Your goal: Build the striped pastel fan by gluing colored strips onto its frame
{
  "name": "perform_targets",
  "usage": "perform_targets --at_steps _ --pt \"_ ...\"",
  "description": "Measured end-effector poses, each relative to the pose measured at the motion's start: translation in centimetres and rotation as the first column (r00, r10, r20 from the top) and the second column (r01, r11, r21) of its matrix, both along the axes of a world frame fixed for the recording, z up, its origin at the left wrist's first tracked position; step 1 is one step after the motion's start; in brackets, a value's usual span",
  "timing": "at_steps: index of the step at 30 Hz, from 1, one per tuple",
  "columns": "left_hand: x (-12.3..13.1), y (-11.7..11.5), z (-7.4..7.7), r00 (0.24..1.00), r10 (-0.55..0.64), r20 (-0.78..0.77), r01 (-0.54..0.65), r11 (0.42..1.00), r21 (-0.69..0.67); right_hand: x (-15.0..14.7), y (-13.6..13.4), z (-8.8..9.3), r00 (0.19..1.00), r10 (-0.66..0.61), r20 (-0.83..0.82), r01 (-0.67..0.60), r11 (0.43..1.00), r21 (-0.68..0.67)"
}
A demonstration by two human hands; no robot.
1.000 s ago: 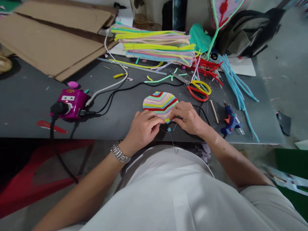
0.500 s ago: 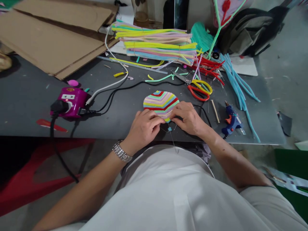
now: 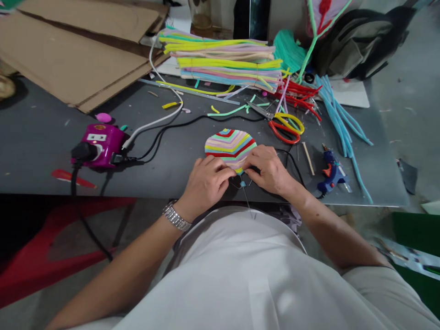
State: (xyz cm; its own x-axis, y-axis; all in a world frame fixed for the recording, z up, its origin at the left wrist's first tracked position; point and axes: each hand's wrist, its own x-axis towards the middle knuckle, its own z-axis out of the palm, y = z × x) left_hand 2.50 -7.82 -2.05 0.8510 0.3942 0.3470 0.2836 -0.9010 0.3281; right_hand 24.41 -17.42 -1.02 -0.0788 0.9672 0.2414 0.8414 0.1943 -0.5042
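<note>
A round disc of striped pipe cleaners (image 3: pixel 230 149) in pastel, red and green bands lies on the dark tabletop, its stripes forming chevrons. My left hand (image 3: pixel 208 185) and my right hand (image 3: pixel 268 170) both press on its lower edge, and their fingertips nearly meet. Below the disc, a small blue bead (image 3: pixel 243 184) sits on a thin wire (image 3: pixel 247 200) that runs down towards my shirt. My fingers hide the disc's lowest part.
Bundled pipe cleaners (image 3: pixel 223 59) lie behind the disc. Orange-and-yellow-handled scissors (image 3: pixel 285 126) are to the right, beyond them a blue glue gun (image 3: pixel 330 172). A magenta power unit (image 3: pixel 101 144) with cables is on the left. Cardboard sheets (image 3: pixel 75 50) overlap the table's far corner.
My hands remain on the disc with little visible movement. The whole scene sits slightly differently in the picture because the head view has shifted a little.
</note>
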Motion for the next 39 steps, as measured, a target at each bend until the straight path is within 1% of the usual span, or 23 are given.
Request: perform_targets --at_steps 10,14,19,27,31,36,39 --pt "0.1 -0.1 -0.1 1.0 -0.012 -0.018 0.013 1.0 0.026 -0.2 0.0 -0.5 0.999 -0.018 0.03 0.017 0.999 0.036" --pt "0.4 -0.1 0.0 1.0 -0.009 -0.008 0.009 1.0 0.014 -0.2 0.0 -0.5 0.999 -0.023 0.04 0.022 0.999 0.023" --pt "1.2 -0.3 0.3 0.998 0.059 -0.006 -0.059 0.996 -0.074 -0.3 0.0 -0.3 0.999 -0.028 0.046 0.028 1.0 0.0" --pt "2.4 -0.4 1.0 0.978 0.171 -0.12 -0.19 0.967 -0.168 -0.3 0.0 -0.3 0.999 -0.024 0.026 0.024 1.0 -0.009" --pt "2.6 -0.3 1.2 0.971 0.185 -0.153 -0.213 0.957 -0.195 -0.4 0.0 -0.3 0.999 -0.029 0.026 0.029 1.0 -0.007" --pt "2.6 -0.2 1.4 0.973 0.183 -0.143 -0.209 0.959 -0.194 -0.4 0.0 -0.3 1.0 -0.016 0.026 0.016 1.0 0.009" --pt "2.6 -0.2 1.4 0.971 0.184 -0.153 -0.213 0.956 -0.201 -0.5 0.0 -0.3 0.999 -0.032 0.027 0.032 0.999 -0.003"
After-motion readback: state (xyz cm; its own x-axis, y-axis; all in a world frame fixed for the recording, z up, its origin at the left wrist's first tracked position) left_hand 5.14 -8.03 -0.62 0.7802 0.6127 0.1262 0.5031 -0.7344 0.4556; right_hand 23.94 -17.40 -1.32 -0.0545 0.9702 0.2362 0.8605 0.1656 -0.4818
